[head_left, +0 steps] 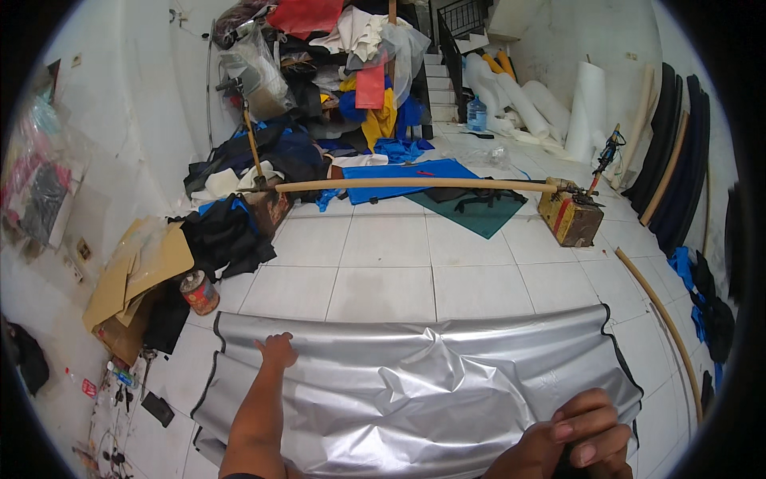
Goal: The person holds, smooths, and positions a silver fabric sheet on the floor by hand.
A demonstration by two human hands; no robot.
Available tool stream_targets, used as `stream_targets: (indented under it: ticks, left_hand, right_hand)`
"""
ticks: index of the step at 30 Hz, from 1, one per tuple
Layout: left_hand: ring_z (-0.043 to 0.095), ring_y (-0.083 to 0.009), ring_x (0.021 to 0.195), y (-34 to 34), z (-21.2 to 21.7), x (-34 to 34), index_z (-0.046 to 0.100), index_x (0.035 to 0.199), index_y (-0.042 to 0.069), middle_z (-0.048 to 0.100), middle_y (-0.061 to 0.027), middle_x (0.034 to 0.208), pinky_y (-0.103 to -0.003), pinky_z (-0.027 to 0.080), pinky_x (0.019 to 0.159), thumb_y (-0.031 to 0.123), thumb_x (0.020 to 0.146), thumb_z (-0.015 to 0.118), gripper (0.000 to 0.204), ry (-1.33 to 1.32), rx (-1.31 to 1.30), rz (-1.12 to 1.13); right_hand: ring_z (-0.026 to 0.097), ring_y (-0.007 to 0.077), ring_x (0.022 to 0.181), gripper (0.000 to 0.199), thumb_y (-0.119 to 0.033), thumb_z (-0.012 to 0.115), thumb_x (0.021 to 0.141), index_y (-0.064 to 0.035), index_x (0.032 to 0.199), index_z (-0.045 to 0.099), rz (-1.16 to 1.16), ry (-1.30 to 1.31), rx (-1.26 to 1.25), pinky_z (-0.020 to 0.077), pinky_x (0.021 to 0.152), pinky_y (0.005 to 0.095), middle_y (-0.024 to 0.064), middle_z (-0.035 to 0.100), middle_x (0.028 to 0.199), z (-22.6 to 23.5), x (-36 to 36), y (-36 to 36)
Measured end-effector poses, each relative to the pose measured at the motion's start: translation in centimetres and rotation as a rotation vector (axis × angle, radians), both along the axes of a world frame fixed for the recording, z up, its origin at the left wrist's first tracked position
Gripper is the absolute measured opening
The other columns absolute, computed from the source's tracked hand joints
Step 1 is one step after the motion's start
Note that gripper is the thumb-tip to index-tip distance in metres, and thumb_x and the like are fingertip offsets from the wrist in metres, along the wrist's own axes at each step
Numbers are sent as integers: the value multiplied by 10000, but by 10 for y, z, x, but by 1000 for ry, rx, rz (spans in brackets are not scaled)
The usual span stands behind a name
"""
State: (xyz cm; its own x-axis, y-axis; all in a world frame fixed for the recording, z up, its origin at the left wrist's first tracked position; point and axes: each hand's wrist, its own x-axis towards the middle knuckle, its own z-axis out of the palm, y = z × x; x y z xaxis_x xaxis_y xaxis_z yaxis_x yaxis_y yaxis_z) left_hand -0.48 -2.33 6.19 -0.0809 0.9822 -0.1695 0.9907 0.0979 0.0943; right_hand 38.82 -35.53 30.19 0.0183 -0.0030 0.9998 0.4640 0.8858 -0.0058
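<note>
A silver sheet [383, 391] with black-bound edges lies folded across the tiled floor in front of me, creased in the middle. My left hand [277, 350] rests on it near the far left corner, palm down, with its fingers apart. Over the near right part of the sheet is my right hand [586, 435], its fingers curled in. Something dark shows beneath those fingers, but what they hold, if anything, is hidden.
Beyond the sheet, a long tan pole [415, 184] spans two blocks, the right one a yellow box [570, 219]. Cardboard [140, 267] and a red can [199, 293] stand left. A curved tan strip [666, 327] lies right. Fabric heaps [375, 96] fill the back.
</note>
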Motion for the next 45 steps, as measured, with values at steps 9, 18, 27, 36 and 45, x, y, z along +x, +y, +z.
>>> stream_targets:
  ticks: [9, 18, 27, 36, 45]
  left_hand:
    - [503, -317, 1310, 5, -11, -7, 593, 1328, 205, 614, -121, 1314, -728, 148, 1129, 300, 768, 704, 578, 0, 31, -11]
    - [512, -323, 1296, 4, -12, -4, 601, 1318, 203, 619, -124, 1302, -738, 135, 1123, 302, 770, 702, 566, -3, 57, -28]
    - [480, -314, 1321, -4, 2, 5, 587, 1340, 183, 618, -110, 1307, -721, 87, 1147, 246, 812, 661, 537, -9, 12, -12]
    - [492, -315, 1312, -3, 1, 5, 590, 1342, 184, 619, -104, 1312, -719, 97, 1148, 204, 810, 626, 533, -4, 6, -20]
    - [492, -309, 1314, -3, 3, 5, 586, 1341, 189, 618, -114, 1305, -715, 114, 1148, 261, 804, 672, 548, 1, 8, -21]
  right_hand:
    - [609, 230, 743, 262, -180, 529, 948, -147, 1202, 584, 32, -20, 27, 493, 560, 350, 28, 540, 965, -8, 5, 5]
    - [612, 308, 792, 322, -321, 519, 957, -177, 1235, 594, 60, 54, -111, 463, 631, 436, 87, 590, 987, 8, -17, -11]
    - [616, 304, 813, 343, -363, 487, 974, -216, 1268, 583, 55, 47, -160, 459, 640, 435, 84, 588, 998, 8, -8, -13]
    - [604, 178, 776, 283, -299, 515, 989, -245, 1253, 600, -19, 34, -110, 497, 612, 337, -24, 550, 955, 2, -3, -8]
    - [601, 184, 756, 168, -288, 510, 989, -195, 1092, 606, -34, 61, -116, 494, 607, 344, -19, 551, 936, 3, -7, -12]
